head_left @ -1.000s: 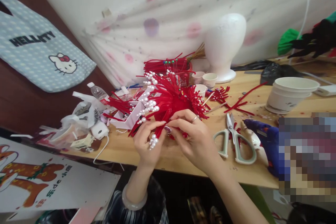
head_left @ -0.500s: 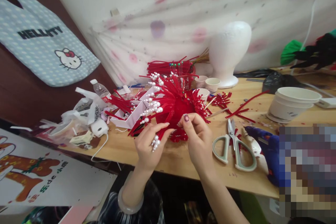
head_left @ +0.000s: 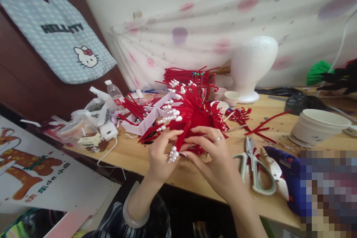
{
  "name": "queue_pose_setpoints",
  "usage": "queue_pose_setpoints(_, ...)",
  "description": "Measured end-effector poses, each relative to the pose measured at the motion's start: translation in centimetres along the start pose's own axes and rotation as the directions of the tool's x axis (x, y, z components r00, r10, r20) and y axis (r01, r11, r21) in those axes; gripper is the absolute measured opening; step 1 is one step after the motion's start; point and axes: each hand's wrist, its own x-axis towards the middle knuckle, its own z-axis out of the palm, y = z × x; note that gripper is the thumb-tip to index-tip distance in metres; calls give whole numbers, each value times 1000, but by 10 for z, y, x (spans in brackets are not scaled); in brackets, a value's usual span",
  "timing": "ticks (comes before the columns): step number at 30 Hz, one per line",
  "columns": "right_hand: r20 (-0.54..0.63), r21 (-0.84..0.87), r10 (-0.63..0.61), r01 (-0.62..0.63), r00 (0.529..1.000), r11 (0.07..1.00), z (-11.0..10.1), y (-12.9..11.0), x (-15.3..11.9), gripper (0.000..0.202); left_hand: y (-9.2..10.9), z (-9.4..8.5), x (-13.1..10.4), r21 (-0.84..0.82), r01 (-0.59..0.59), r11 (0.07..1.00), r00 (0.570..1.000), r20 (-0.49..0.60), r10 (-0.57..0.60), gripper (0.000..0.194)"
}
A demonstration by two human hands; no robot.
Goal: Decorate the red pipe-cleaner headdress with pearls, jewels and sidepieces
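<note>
A red fuzzy headpiece (head_left: 200, 118) rests on the table before me, with white pearl clusters (head_left: 171, 113) fanning out along its left side. In my left hand (head_left: 162, 158), thumb and fingers grip a red pearl-tipped strip (head_left: 181, 138) at the headpiece's near left edge. Its pearls (head_left: 173, 154) point down toward me. My right hand (head_left: 216, 158) has its fingertips closed on the same strip from the right, thumb just beside the pearls. The strip's far end merges with the red headpiece, so I cannot tell whether it is attached.
Right of my hands lie scissors (head_left: 255, 167) and a blue glue gun (head_left: 287, 171). Paper cups (head_left: 318, 128) and a white foam head (head_left: 252, 67) stand farther back. A lilac box (head_left: 142, 122), a bottle (head_left: 113, 90) and a white plug (head_left: 108, 131) with its cord are on the left.
My right hand has moved left and down from the headpiece's front and now meets the strip in my left hand. The whole view has shifted slightly.
</note>
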Motion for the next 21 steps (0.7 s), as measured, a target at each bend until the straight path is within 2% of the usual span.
queue_pose_setpoints(2, 43, 33, -13, 12, 999, 999, 3, 2, 0, 7, 0, -1, 0, -1, -10, 1000, 1000, 20, 11, 34)
queue_pose_setpoints(9, -52, 199, -55, 65, 997, 978, 14, -1, -3, 14, 8, -2, 2, 4, 18, 1000, 1000, 25, -18, 31)
queue_pose_setpoints(16, -146, 413, 142, -71, 979, 908, 22, 4, -12, 16, 8, -2, 3, -58, 83, 995, 997, -6, -83, 28)
queue_pose_setpoints(21, -235, 355, 73, 16, 969, 935, 12, -6, -12, 13, 6, -2, 5, -220, 153, 963, 988, 34, -149, 22)
